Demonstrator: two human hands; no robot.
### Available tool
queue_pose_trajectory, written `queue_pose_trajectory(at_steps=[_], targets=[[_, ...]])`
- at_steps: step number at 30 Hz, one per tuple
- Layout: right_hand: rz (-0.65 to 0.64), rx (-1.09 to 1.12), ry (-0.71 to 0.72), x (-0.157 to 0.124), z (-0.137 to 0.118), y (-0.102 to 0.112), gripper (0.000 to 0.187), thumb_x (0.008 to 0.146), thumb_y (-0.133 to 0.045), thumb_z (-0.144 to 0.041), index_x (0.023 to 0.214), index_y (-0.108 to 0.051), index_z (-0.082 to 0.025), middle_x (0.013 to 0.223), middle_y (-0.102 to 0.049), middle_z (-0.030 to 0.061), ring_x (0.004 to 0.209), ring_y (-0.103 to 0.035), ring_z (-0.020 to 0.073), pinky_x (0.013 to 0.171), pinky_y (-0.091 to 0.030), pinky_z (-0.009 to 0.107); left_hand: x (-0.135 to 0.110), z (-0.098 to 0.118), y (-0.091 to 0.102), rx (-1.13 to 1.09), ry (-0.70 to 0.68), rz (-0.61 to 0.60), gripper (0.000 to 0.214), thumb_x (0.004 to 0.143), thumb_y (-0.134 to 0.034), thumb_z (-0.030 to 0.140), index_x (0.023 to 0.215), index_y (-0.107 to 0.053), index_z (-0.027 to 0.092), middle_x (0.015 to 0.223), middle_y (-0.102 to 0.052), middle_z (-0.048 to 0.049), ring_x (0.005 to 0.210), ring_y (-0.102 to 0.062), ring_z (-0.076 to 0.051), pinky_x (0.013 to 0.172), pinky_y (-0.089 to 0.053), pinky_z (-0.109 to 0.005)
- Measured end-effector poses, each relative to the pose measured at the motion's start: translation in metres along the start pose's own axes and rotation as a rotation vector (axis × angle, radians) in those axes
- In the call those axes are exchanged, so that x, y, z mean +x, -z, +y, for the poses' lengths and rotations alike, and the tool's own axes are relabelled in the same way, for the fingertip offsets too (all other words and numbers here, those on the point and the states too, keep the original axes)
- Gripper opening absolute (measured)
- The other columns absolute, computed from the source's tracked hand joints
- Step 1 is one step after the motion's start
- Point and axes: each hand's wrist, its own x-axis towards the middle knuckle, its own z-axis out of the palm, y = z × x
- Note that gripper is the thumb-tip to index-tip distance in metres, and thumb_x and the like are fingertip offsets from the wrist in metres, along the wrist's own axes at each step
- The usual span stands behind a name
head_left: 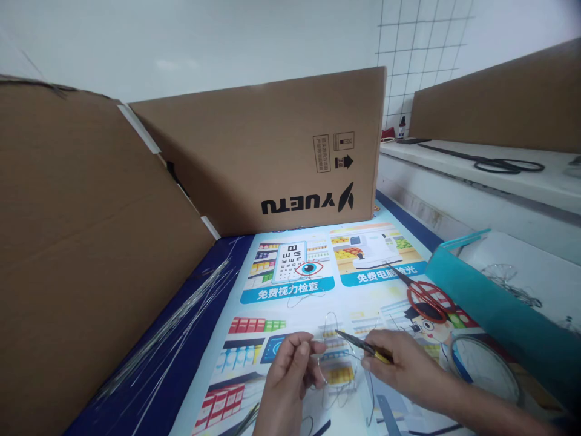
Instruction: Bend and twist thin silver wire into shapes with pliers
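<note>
Nearest the camera, a bare left hand (290, 370) pinches a thin, silvery, looped wire shape (332, 313) between thumb and fingers; the wire extends just right of them, above a brightly printed sheet (236, 306). Near its upper loop is the tip of dark-nosed, yellow-handled metal pliers (357, 343), gripped in the right hand's (399, 358) curled fingers. Farther right lie red-handled scissors (411, 284).

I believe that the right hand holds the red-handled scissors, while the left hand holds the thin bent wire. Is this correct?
Not quite: the right hand holds pliers, not the red-handled scissors, which lie on the printed sheet. The head view shows this. The left hand does hold the thin bent wire.
</note>
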Motion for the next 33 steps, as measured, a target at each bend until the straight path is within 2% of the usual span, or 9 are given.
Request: queue_pose_trajectory(at_steps=[6, 13, 18, 22, 27, 33], targets=[[-0.048, -0.114, -0.051, -0.003, 0.002, 0.011, 0.02, 0.078, -0.05, -0.037, 0.067, -0.052, -0.02, 0.062, -0.056, -0.0025, 0.057, -0.049, 0.0127, 0.05, -0.024, 0.022, -0.002, 0.004, -0.001, 0.116, 0.013, -0.007, 0.035, 0.066, -0.069, 0.035, 0.091, -0.05, 0.02, 0.081, -0.062, -0.0017, 0.047, -0.05, -0.008, 0.045, -0.036, -0.021], [-0.077, -0.321, -0.027, -0.002, -0.001, 0.028, 0.022, 0.078, -0.051, -0.042, 0.074, -0.058, -0.022, 0.069, -0.062, 0.0014, 0.063, -0.054, 0.0168, 0.052, -0.023, 0.025, 0.003, -0.004, 0.011, 0.29, -0.005, -0.073, 0.037, 0.07, -0.065, 0.038, 0.098, -0.047, 0.021, 0.088, -0.062, -0.0019, 0.041, -0.045, -0.005, 0.039, -0.033, -0.019], [0.064, -0.448, -0.006, -0.001, -0.003, 0.027, 0.029, 0.078, -0.051, -0.047, 0.093, -0.056, -0.023, 0.084, -0.059, 0.0047, 0.077, -0.056, 0.0217, 0.06, -0.031, 0.028, -0.002, -0.004, 0.008, 0.305, -0.092, -0.113, 0.031, 0.074, -0.06, 0.038, 0.096, -0.05, 0.021, 0.081, -0.059, -0.0001, 0.042, -0.044, -0.005, 0.042, -0.034, -0.02], [0.163, -0.571, 0.033, 0.001, 0.002, 0.025, 0.025, 0.079, -0.052, -0.04, 0.094, -0.056, -0.021, 0.088, -0.055, 0.007, 0.086, -0.052, 0.0248, 0.068, -0.035, 0.032, -0.003, -0.003, 0.004, 0.276, -0.096, -0.095, 0.029, 0.07, -0.063, 0.039, 0.09, -0.053, 0.019, 0.073, -0.058, 0.0012, 0.04, -0.041, -0.005, 0.04, -0.03, -0.019], [0.174, -0.626, 0.056, 0.006, 0.014, 0.023, 0.025, 0.08, -0.052, -0.041, 0.09, -0.056, -0.019, 0.087, -0.053, 0.0083, 0.086, -0.048, 0.0251, 0.072, -0.035, 0.035, 0.001, -0.001, 0.004, 0.249, -0.095, -0.036, 0.029, 0.069, -0.065, 0.038, 0.088, -0.054, 0.018, 0.073, -0.059, 0.0007, 0.039, -0.04, -0.004, 0.041, -0.029, -0.018], [0.206, -0.625, 0.112, 0.008, 0.017, 0.021, 0.027, 0.081, -0.05, -0.042, 0.091, -0.055, -0.018, 0.089, -0.052, 0.0087, 0.088, -0.045, 0.025, 0.078, -0.031, 0.038, -0.001, 0.019, 0.004, 0.19, -0.01, -0.067, 0.024, 0.072, -0.064, 0.034, 0.089, -0.054, 0.019, 0.078, -0.057, 0.0012, 0.043, -0.04, -0.003, 0.045, -0.032, -0.02]])
